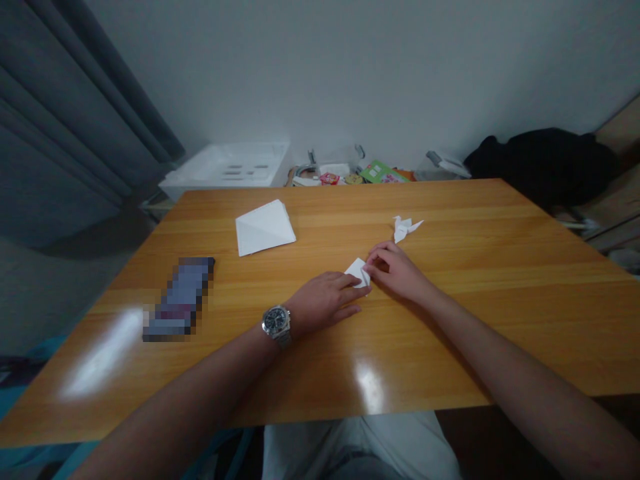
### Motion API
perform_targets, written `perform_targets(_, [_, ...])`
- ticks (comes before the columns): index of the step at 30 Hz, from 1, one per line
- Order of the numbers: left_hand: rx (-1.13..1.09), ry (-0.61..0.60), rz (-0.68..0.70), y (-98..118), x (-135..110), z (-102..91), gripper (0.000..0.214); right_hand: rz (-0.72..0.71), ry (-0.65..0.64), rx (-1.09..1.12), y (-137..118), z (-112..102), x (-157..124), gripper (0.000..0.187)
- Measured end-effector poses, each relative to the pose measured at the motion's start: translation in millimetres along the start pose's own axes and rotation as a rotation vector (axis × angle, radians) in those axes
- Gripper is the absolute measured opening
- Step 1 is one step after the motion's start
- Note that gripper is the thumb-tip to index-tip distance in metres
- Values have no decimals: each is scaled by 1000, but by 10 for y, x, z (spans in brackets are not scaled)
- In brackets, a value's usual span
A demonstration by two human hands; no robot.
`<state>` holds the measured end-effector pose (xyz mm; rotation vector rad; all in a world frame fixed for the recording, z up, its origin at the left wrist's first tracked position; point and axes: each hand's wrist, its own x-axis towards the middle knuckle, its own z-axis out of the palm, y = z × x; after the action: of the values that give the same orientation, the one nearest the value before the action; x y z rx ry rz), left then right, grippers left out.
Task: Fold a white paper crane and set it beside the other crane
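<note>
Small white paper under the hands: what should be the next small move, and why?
Perhaps press the right edge of the small white paper flat with the right hand: its fingertips are at that edge, where a fold seems to show, while the left hand lies on the paper and could steady it.

A phone (183,295) lies on the wooden table (500,260), a white container (227,165) beyond it.

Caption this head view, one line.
Left hand and right hand touch folded white paper near a paper bird on a wooden table.
</note>
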<state>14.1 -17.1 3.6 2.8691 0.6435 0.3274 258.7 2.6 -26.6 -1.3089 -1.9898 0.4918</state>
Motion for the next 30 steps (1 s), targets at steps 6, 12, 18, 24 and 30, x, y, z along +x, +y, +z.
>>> perform_targets(6, [35,-14,11,26,19,-34,41,-21,12,-23,17,7,10,9])
perform_targets(12, [46,15,20,34,23,-18,39,0,12,-62,0,28,25,11])
perform_targets(18, [87,0,15,51,24,-6,39,-15,23,-85,16,49,30,9])
perform_targets(24, [133,-23,16,79,36,-16,40,-33,38,-91,-1,52,26,9])
perform_targets(30, [125,-32,24,72,43,-24,42,-41,44,-107,-27,55,32,8])
